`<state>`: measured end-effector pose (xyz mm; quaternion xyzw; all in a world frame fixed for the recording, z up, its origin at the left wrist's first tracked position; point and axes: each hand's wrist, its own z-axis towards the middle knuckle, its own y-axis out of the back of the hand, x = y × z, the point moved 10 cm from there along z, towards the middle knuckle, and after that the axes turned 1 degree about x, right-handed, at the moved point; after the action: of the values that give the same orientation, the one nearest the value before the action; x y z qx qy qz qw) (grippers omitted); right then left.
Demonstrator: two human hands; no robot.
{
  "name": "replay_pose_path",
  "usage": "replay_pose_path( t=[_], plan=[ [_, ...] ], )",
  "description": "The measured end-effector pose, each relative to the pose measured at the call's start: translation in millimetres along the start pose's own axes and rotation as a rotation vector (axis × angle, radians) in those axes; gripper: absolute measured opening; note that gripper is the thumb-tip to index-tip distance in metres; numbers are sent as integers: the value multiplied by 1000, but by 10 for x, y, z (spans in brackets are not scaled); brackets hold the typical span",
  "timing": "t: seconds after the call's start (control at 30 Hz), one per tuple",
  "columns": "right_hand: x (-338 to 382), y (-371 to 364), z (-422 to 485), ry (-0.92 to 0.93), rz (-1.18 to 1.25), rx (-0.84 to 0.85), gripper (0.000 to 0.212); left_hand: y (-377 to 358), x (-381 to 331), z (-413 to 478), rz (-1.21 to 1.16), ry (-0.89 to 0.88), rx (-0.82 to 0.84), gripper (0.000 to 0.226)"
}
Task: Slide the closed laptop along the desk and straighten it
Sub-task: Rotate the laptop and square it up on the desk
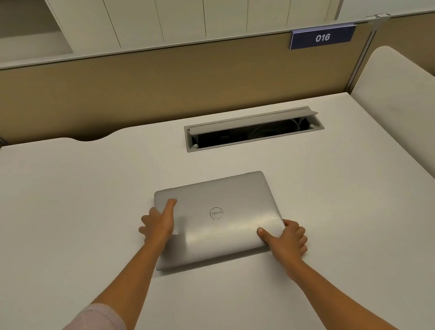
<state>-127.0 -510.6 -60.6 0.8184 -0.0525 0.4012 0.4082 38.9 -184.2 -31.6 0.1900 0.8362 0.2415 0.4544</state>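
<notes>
Fingers on the left hand are curling down over the left edge of the closed silver Dell laptop, with the thumb lying flat on the lid, so it's pinching that side. Right hand is doing the same at the near right corner: thumb pressing on top, other fingers wrapping around the edge. Laptop is sitting flat in the middle of the white desk, lid logo facing up, sitting a bit crooked compared to the desk edge. Further back, an open cable hatch is sitting in the desktop, well apart from the laptop. Blue "016" sign is hanging on the tan partition.
</notes>
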Motion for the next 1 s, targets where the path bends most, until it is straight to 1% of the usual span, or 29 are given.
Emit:
replay_pose_path(
  t=[0.07,0.13,0.2,0.23,0.27,0.33,0.4,0.43,0.5,0.6,0.73,1.0],
  plan=[
    [66,35,7,49,-85,-11,73,-19,-10,-14,71,-54,5,81],
    [204,96,-6,162,-187,-58,73,-37,-18,-54,193,-143,8,81],
    [472,135,-91,422,-260,-123,76,-39,-25,-133,389,-300,-23,81],
    [607,102,-146,569,-282,-111,79,-50,-40,-183,494,-414,-52,83],
    [712,32,-198,694,-298,-53,83,-87,-47,-243,588,-535,-67,85],
    [815,-207,-294,870,-378,144,89,-237,-9,-367,738,-759,-18,90],
    [788,-455,-386,995,-537,308,92,-386,94,-474,836,-909,64,93],
    [750,-533,-411,1034,-600,348,93,-427,142,-519,861,-964,84,94],
    [695,-588,-415,1074,-645,355,94,-472,206,-603,895,-1057,93,93],
    [696,-573,-415,1111,-641,286,90,-548,291,-659,941,-1133,136,83],
    [709,-587,-422,1119,-662,255,86,-558,315,-629,982,-1137,145,76],
    [700,-632,-361,1099,-727,264,84,-575,276,-563,1007,-1129,161,73]
  ],
)
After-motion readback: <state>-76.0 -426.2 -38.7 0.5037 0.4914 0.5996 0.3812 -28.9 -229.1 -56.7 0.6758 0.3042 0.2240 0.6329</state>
